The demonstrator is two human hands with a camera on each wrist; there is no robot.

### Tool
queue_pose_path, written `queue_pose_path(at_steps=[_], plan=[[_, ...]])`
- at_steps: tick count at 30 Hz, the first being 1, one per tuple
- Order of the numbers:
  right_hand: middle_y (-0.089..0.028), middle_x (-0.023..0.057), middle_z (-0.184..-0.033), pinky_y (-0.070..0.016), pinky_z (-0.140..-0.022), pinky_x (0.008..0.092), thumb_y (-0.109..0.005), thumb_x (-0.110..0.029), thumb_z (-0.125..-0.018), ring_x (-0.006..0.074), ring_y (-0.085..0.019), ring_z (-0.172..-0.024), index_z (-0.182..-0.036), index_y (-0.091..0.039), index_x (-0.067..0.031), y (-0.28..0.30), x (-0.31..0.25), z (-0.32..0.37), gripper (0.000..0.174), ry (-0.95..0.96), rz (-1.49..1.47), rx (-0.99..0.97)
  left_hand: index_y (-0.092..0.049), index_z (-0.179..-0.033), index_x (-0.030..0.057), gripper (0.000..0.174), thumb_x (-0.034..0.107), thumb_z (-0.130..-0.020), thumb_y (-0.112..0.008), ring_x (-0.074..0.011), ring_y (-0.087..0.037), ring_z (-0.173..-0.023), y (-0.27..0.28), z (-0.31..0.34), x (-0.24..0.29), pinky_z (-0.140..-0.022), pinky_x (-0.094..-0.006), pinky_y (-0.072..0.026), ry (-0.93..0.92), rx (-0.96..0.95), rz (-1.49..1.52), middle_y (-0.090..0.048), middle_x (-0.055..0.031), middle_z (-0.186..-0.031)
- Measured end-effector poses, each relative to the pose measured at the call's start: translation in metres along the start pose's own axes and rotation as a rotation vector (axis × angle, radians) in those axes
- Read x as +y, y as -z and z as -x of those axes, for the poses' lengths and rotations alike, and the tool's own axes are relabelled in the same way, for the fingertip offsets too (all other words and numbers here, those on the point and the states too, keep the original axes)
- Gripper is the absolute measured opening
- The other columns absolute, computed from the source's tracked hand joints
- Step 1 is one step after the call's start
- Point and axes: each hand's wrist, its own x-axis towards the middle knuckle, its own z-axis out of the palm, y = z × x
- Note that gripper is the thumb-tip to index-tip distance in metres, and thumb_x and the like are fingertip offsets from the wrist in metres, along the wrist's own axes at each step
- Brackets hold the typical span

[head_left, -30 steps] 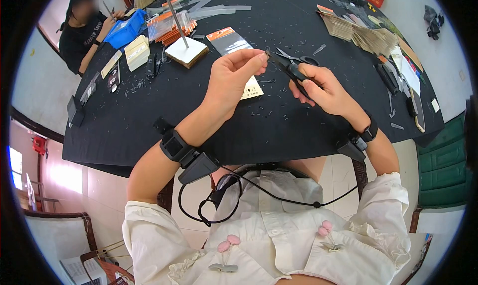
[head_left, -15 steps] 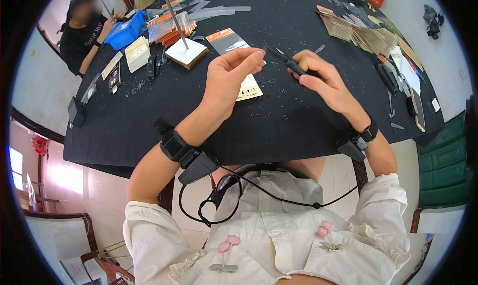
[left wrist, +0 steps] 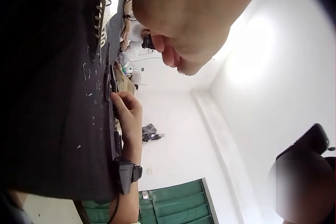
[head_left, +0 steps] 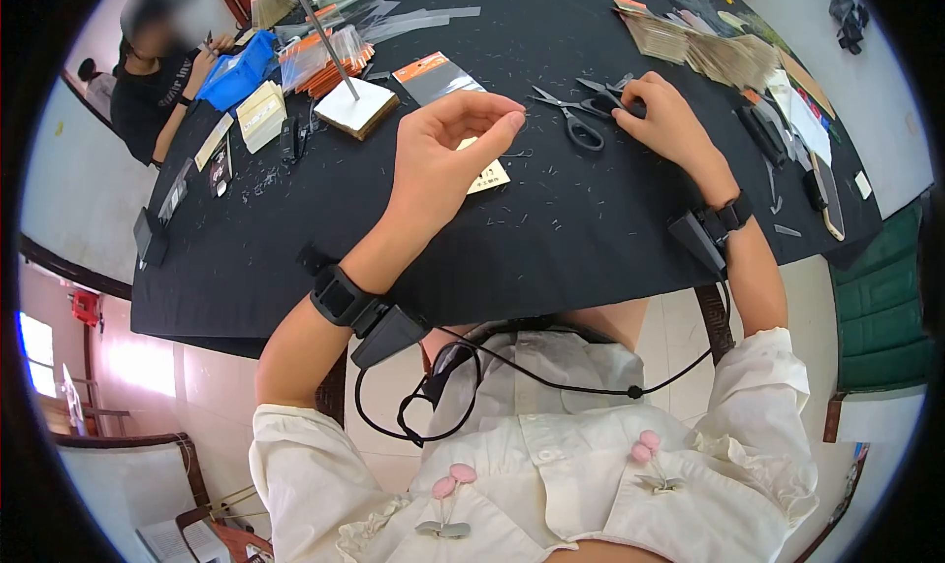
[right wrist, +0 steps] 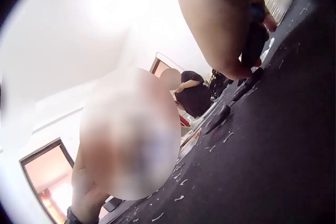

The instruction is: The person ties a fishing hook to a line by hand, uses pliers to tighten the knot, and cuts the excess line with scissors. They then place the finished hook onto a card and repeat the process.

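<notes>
My left hand point(head_left: 433, 155) is raised over the table with thumb and index tip brought together in a pinch. Something tiny and thin is at those fingertips; I cannot tell what kind. Farther right, my right hand point(head_left: 671, 122) grips a black-handled tool point(head_left: 602, 92) low over the cloth, its handle partly hidden by the fingers. Dark grips also show inside the right hand point(right wrist: 223, 30) in the right wrist view. Black-handled scissors point(head_left: 583, 134) lie spread between the two hands. Below my left fingertips is a printed cream card point(head_left: 489, 177), partly covered by that hand.
A square block point(head_left: 356, 108) with a metal rod stands back left, near orange-topped packets point(head_left: 330, 59) and a blue basket point(head_left: 236, 71). A person point(head_left: 150, 86) sits beyond. Brown card stacks point(head_left: 724, 59) and a phone point(head_left: 829, 204) lie on the right. Small clippings dot the black cloth.
My right hand has moved right and away from the left fingertips, lowering the black-handled tool towards the table. The scissors on the cloth are now uncovered. The left hand keeps its pinch.
</notes>
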Motion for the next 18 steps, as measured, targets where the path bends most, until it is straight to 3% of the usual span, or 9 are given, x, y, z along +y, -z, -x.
queue_pose_path(at_steps=[6, 9, 11, 12, 15, 18], plan=[[-0.058, 0.0128, -0.086, -0.0453, -0.072, 0.0356, -0.065, -0.020, -0.078, 0.0265, -0.057, -0.082, -0.080, -0.060, -0.0012, 0.003, -0.001, -0.001, 0.020, -0.082, -0.002, -0.066, -0.066, -0.092, -0.0007, 0.014, 0.008, -0.081, -0.066, -0.0075, -0.060, -0.076, -0.001, 0.000, -0.001, -0.072, -0.0212, -0.0475, -0.020, -0.019, -0.003, -0.066, -0.0045, -0.085], [-0.059, 0.0112, -0.087, -0.0459, -0.071, 0.0355, -0.066, -0.022, -0.078, 0.0261, -0.057, -0.081, -0.082, -0.061, -0.0025, -0.009, 0.014, -0.005, 0.020, 0.011, 0.116, 0.045, -0.066, -0.092, -0.0006, 0.014, 0.008, -0.081, -0.066, -0.0074, -0.060, -0.076, 0.000, 0.000, -0.001, -0.071, -0.0212, -0.0475, -0.016, -0.023, -0.003, -0.066, -0.0045, -0.085], [-0.060, 0.0096, -0.084, -0.0462, -0.069, 0.0354, -0.067, -0.023, -0.077, 0.0260, -0.058, -0.078, -0.083, -0.062, -0.0034, -0.014, 0.021, -0.009, 0.021, 0.291, 0.180, 0.367, -0.066, -0.092, -0.0006, 0.014, 0.008, -0.081, -0.066, -0.0074, -0.060, -0.076, 0.000, 0.000, -0.001, -0.071, -0.0211, -0.0474, -0.015, -0.027, -0.001, -0.066, -0.0046, -0.085], [-0.060, 0.0096, -0.084, -0.0462, -0.069, 0.0354, -0.067, -0.023, -0.077, 0.0260, -0.058, -0.078, -0.083, -0.062, -0.0034, -0.009, 0.014, -0.009, 0.021, 0.292, 0.181, 0.369, -0.066, -0.092, -0.0005, 0.014, 0.008, -0.081, -0.066, -0.0075, -0.060, -0.076, 0.000, 0.000, -0.002, -0.071, -0.0210, -0.0473, -0.006, -0.021, -0.018, -0.066, -0.0045, -0.084], [-0.061, 0.0111, -0.080, -0.0468, -0.067, 0.0346, -0.071, -0.027, -0.075, 0.0256, -0.058, -0.077, -0.084, -0.062, -0.0021, 0.000, -0.018, -0.008, 0.028, 0.183, -0.049, 0.001, -0.066, -0.092, -0.0003, 0.014, 0.009, -0.082, -0.066, -0.0075, -0.060, -0.076, 0.000, -0.001, -0.004, -0.071, -0.0208, -0.0471, -0.007, -0.013, -0.011, -0.066, -0.0046, -0.084], [-0.061, 0.0132, -0.080, -0.0473, -0.066, 0.0348, -0.072, -0.031, -0.075, 0.0259, -0.059, -0.076, -0.083, -0.062, -0.0006, 0.000, -0.026, -0.005, 0.033, 0.102, -0.049, -0.101, -0.066, -0.093, -0.0004, 0.015, 0.010, -0.082, -0.066, -0.0077, -0.060, -0.077, 0.001, -0.001, -0.003, -0.071, -0.0209, -0.0470, 0.001, -0.011, -0.002, -0.066, -0.0047, -0.084]])
